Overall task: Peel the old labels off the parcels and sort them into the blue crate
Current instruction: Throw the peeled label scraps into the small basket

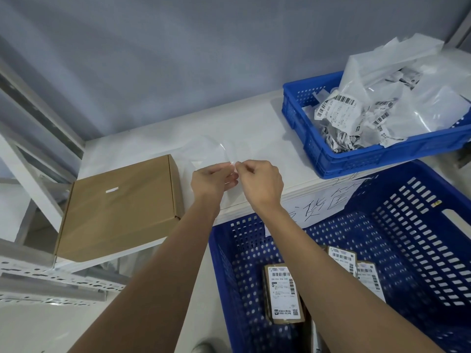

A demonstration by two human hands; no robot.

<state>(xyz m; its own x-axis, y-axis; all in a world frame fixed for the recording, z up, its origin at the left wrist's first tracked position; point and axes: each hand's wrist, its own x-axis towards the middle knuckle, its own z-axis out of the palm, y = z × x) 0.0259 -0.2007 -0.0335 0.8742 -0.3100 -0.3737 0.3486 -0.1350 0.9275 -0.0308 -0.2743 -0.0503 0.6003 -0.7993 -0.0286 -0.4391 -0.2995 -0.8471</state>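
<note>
Mid-frame, left hand (212, 180) and right hand (257, 183) are both pinching a clear film (214, 151), probably to separate it. Left of them, brown box (119, 207) is lying label-free.

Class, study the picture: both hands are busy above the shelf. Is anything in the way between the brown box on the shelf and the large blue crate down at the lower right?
Only the arms. The brown box lies left of the large blue crate, and the left hand and right hand, pinching a clear film, reach across between them. Nothing on the shelf itself visibly blocks the way.

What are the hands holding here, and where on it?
Both the left hand and right hand pinch a clear plastic film at its near edge, above the white shelf.
</note>
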